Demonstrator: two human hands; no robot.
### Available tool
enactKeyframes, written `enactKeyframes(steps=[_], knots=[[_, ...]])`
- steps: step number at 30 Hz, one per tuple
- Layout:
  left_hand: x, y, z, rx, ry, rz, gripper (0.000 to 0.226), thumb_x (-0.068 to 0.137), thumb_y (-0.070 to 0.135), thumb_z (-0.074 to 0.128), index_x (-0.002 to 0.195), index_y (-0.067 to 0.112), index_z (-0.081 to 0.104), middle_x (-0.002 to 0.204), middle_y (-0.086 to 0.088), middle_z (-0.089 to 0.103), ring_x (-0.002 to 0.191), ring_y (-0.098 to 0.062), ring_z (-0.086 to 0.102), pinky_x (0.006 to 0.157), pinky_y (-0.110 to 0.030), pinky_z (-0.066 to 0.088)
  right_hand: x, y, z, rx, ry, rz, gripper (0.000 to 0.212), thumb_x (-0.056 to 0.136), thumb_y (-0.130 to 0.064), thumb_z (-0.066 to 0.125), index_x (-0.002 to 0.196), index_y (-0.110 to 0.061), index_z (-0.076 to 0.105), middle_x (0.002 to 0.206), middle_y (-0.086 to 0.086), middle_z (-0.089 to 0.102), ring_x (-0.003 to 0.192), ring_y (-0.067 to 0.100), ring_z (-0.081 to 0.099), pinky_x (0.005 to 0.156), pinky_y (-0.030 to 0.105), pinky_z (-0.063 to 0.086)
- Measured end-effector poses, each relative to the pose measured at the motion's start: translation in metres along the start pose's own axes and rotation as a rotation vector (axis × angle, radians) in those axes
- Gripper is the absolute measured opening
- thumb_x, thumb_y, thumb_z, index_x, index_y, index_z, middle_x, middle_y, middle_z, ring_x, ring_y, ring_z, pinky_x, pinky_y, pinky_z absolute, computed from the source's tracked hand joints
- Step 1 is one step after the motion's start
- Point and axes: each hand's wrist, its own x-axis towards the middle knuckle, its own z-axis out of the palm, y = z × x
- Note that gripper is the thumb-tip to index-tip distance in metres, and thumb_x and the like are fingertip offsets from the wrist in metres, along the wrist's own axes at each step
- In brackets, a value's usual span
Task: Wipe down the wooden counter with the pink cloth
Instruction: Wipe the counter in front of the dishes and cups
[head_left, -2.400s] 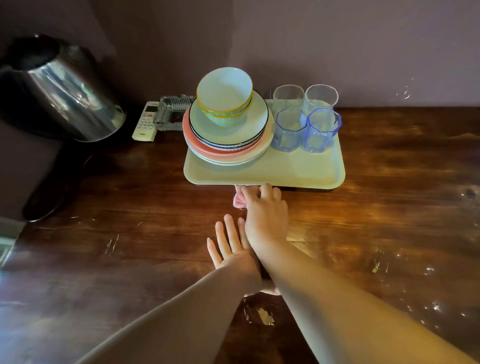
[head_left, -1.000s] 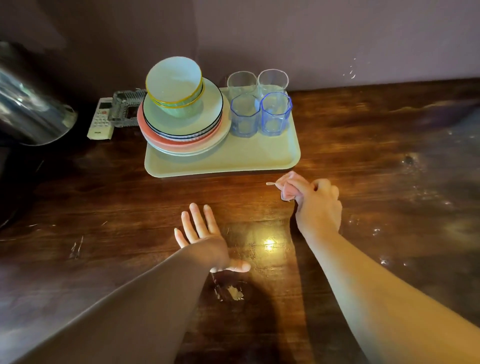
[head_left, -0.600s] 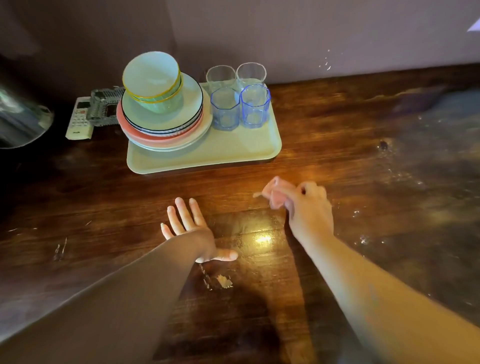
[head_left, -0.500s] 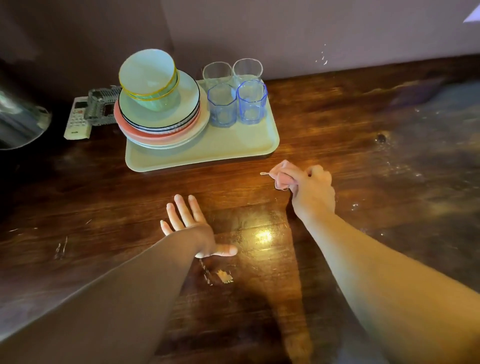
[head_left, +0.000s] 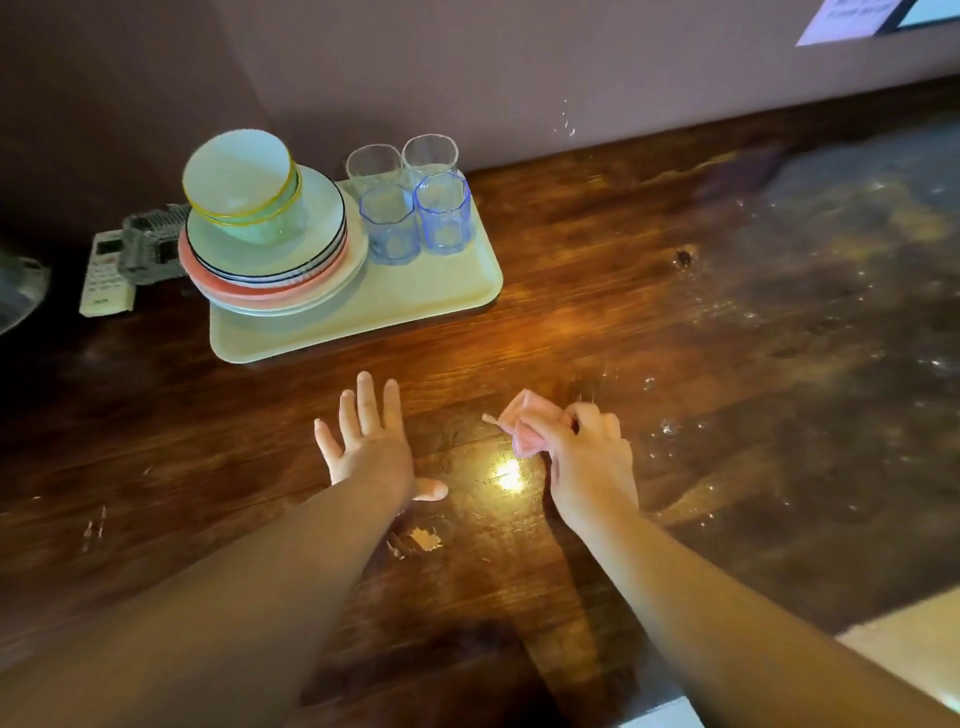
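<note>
**Pink cloth bunched in the right grip, mid-counter**

The wooden counter (head_left: 649, 312) spreads out on every side of the grip, dark and glossy, with a lamp glare just left of the right hand and a dusty, speckled stretch well off to its right. Beyond the grip and to the left sits a pale yellow tray (head_left: 415, 306), carrying a stack of plates (head_left: 270, 270) topped by bowls (head_left: 244, 187), with four glasses (head_left: 410, 208) beside them.

The left hand (head_left: 363, 441) lies flat on the wood, fingers straight and spread, holding nothing. The right hand (head_left: 587, 457) is curled around the pink cloth (head_left: 524, 421), which sticks out in a wad past the knuckles, low over the wood; contact is hard to confirm.

The cloth looks light, soft and limp, so it should fold wherever it is squeezed. Balled up like this, little of it meets the surface; a flatter hold, palm pressing over a spread cloth, would likely cover more. It probably slides easily on the polished wood. Strokes toward the tray risk nudging the glasses, which look fragile.
</note>
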Motion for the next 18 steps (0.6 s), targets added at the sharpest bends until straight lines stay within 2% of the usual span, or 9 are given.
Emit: enactKeyframes(steps=[2, 4, 7, 9, 14, 16, 18], knots=[[-0.004, 0.008, 0.0, -0.021, 0.001, 0.041, 0.141, 0.068, 0.075, 0.07, 0.149, 0.024, -0.033, 0.154, -0.006, -0.041, 0.148, -0.03, -0.024, 0.119, -0.057, -0.003, -0.032, 0.006, 0.002, 0.011, -0.007, -0.089, 0.063, 0.085, -0.004, 0.069, 0.125, -0.05, 0.056, 0.119, -0.002, 0.051, 0.103, 0.022, 0.046, 0.079, 0.033, 0.043], [-0.009, 0.024, 0.003, -0.053, -0.076, 0.041, 0.145, 0.065, 0.074, 0.073, 0.147, 0.024, -0.035, 0.154, -0.005, -0.043, 0.147, -0.028, -0.028, 0.119, -0.057, -0.003, -0.025, 0.017, -0.004, -0.015, -0.049, -0.113, 0.057, 0.089, -0.008, 0.066, 0.127, -0.05, 0.058, 0.118, -0.002, 0.051, 0.104, 0.021, 0.046, 0.082, 0.032, 0.044], [-0.015, 0.042, 0.016, -0.022, -0.207, 0.034, 0.155, 0.059, 0.078, 0.075, 0.139, 0.019, -0.044, 0.144, -0.01, -0.054, 0.141, -0.031, -0.038, 0.12, -0.057, -0.005, 0.005, 0.015, -0.009, -0.021, -0.054, 0.002, 0.055, 0.096, -0.011, 0.059, 0.132, -0.052, 0.054, 0.119, -0.004, 0.044, 0.11, 0.019, 0.039, 0.088, 0.03, 0.042], [-0.013, 0.044, 0.019, 0.014, -0.233, 0.016, 0.157, 0.057, 0.081, 0.072, 0.135, 0.018, -0.049, 0.138, -0.011, -0.058, 0.138, -0.033, -0.042, 0.119, -0.056, -0.006, -0.004, 0.004, -0.006, 0.008, 0.001, 0.086, 0.059, 0.095, -0.008, 0.059, 0.133, -0.052, 0.052, 0.12, -0.004, 0.043, 0.109, 0.02, 0.039, 0.086, 0.029, 0.038], [-0.007, 0.047, 0.013, 0.084, -0.298, 0.01, 0.156, 0.057, 0.084, 0.068, 0.128, 0.012, -0.051, 0.135, -0.018, -0.059, 0.137, -0.041, -0.041, 0.117, -0.061, -0.004, -0.096, 0.005, 0.006, 0.052, 0.03, 0.009, 0.066, 0.078, -0.003, 0.075, 0.124, -0.048, 0.058, 0.111, -0.003, 0.052, 0.093, 0.021, 0.049, 0.074, 0.029, 0.041], [-0.007, 0.049, 0.01, 0.113, -0.306, 0.0, 0.155, 0.057, 0.086, 0.066, 0.124, 0.009, -0.052, 0.136, -0.021, -0.058, 0.138, -0.043, -0.039, 0.117, -0.063, 0.0, -0.079, 0.013, 0.005, 0.012, 0.033, 0.007, 0.066, 0.08, -0.002, 0.073, 0.125, -0.047, 0.06, 0.114, -0.002, 0.05, 0.097, 0.022, 0.047, 0.076, 0.032, 0.042], [-0.009, 0.05, 0.008, 0.129, -0.304, 0.001, 0.155, 0.057, 0.087, 0.063, 0.125, 0.008, -0.052, 0.137, -0.022, -0.056, 0.138, -0.044, -0.037, 0.118, -0.063, 0.004, -0.052, 0.011, 0.0, -0.037, 0.03, 0.072, 0.064, 0.086, -0.003, 0.066, 0.129, -0.05, 0.056, 0.118, -0.004, 0.045, 0.105, 0.021, 0.041, 0.081, 0.03, 0.035]])
